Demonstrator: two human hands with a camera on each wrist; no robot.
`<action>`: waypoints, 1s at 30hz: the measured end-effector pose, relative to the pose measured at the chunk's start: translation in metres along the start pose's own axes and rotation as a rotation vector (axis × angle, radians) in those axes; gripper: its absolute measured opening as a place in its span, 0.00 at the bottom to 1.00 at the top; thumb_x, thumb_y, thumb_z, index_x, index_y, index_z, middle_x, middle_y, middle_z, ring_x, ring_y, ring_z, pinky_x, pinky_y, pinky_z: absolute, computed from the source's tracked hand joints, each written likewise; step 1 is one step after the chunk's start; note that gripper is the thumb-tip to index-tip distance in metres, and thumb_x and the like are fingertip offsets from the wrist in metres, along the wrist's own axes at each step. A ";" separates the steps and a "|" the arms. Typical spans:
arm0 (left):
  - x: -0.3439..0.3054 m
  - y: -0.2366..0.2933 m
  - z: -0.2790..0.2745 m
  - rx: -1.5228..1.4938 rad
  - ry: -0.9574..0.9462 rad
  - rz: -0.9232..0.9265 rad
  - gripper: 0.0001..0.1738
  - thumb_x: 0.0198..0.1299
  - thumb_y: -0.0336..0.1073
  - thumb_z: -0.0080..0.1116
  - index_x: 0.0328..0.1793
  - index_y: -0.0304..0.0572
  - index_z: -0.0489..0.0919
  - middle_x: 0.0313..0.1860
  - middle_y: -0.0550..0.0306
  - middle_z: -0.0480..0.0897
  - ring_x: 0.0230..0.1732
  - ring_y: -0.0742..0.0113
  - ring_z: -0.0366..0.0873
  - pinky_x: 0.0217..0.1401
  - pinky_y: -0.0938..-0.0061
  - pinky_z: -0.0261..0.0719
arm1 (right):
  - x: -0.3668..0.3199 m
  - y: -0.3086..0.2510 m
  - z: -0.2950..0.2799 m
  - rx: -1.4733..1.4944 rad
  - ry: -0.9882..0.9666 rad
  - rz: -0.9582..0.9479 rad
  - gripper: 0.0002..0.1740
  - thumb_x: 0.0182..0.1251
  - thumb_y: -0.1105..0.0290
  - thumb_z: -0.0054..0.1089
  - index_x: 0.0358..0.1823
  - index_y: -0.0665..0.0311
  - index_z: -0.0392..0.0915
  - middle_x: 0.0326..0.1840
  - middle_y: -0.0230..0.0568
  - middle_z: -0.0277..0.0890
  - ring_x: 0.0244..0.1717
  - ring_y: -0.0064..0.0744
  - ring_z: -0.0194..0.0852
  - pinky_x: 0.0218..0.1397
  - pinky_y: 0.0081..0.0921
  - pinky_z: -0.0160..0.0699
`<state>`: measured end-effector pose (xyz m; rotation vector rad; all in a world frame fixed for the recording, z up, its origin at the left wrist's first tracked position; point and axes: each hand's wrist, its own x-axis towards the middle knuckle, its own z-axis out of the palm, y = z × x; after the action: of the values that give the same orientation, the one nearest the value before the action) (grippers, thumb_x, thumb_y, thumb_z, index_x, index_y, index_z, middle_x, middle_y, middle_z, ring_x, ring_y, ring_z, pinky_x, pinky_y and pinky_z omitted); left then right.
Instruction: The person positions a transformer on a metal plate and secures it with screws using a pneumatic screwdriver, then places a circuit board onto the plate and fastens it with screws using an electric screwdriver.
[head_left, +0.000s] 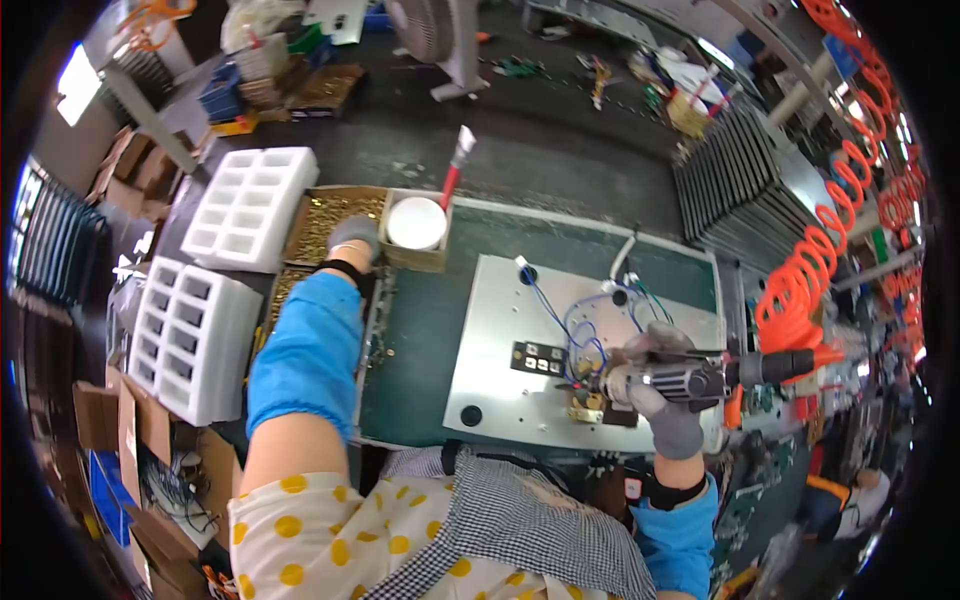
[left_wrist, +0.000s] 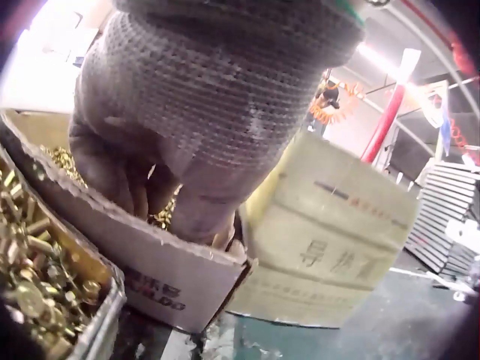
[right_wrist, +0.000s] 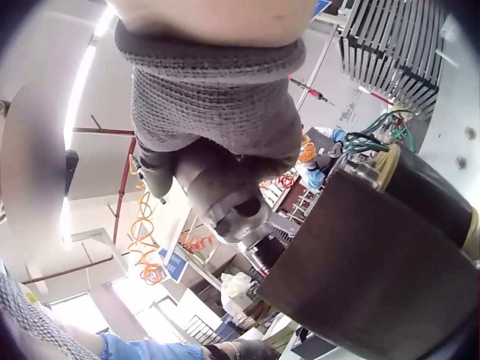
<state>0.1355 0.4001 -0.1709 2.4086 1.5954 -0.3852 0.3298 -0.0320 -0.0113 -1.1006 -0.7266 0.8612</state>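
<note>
My left hand (head_left: pixel 355 236), in a grey knitted glove, reaches down into a cardboard box (left_wrist: pixel 180 262) of small brass-coloured parts (head_left: pixel 330 215). In the left wrist view its fingers point downward and the box wall hides their tips, so I cannot tell whether they pinch a part. My gloved right hand (head_left: pixel 677 430) grips a metal-bodied air screwdriver (head_left: pixel 675 380) over the silver panel (head_left: pixel 500 400). Beside the tool's front end are a small brass-coloured piece (head_left: pixel 585 408) and blue wires (head_left: pixel 590 345). A large dark cylinder (right_wrist: pixel 367 270) stands close below the tool in the right wrist view.
A white tub (head_left: pixel 417 223) and a red-handled brush (head_left: pixel 453 175) stand right of the parts box. White foam trays (head_left: pixel 250 205) lie at the left. An orange coiled hose (head_left: pixel 790 295) hangs at the right, before stacked metal panels (head_left: pixel 740 185).
</note>
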 end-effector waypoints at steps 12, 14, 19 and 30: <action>-0.118 -0.005 -0.030 -1.300 -0.018 0.170 0.19 0.62 0.33 0.60 0.58 0.35 0.79 0.39 0.51 0.86 0.41 0.65 0.83 0.43 0.74 0.80 | 0.010 -0.052 0.032 0.094 0.006 -0.515 0.34 0.55 0.73 0.71 0.65 0.57 0.68 0.54 0.41 0.76 0.46 0.34 0.78 0.46 0.35 0.77; -0.180 0.026 -0.045 -1.402 -0.098 0.325 0.20 0.59 0.27 0.62 0.59 0.32 0.77 0.36 0.56 0.84 0.36 0.73 0.80 0.38 0.80 0.79 | 0.011 -0.056 0.037 0.134 -0.019 -0.537 0.36 0.55 0.72 0.70 0.67 0.56 0.67 0.51 0.39 0.75 0.46 0.32 0.76 0.49 0.38 0.76; -0.239 0.064 -0.022 -1.557 -0.691 0.545 0.17 0.57 0.23 0.66 0.53 0.31 0.79 0.42 0.53 0.86 0.42 0.71 0.84 0.46 0.79 0.83 | 0.011 -0.051 0.062 0.217 -0.043 -0.452 0.38 0.56 0.72 0.67 0.70 0.55 0.64 0.47 0.39 0.73 0.42 0.33 0.76 0.51 0.42 0.77; -0.264 0.090 -0.023 -1.150 -0.458 0.721 0.14 0.56 0.30 0.67 0.49 0.39 0.83 0.33 0.56 0.86 0.33 0.74 0.82 0.37 0.78 0.79 | -0.004 -0.038 0.064 0.250 0.100 -0.308 0.30 0.61 0.76 0.59 0.67 0.58 0.66 0.49 0.39 0.74 0.45 0.31 0.75 0.53 0.40 0.78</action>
<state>0.1222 0.1452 -0.0559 1.6010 0.4144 0.1182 0.2821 -0.0150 0.0436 -0.7781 -0.6641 0.6106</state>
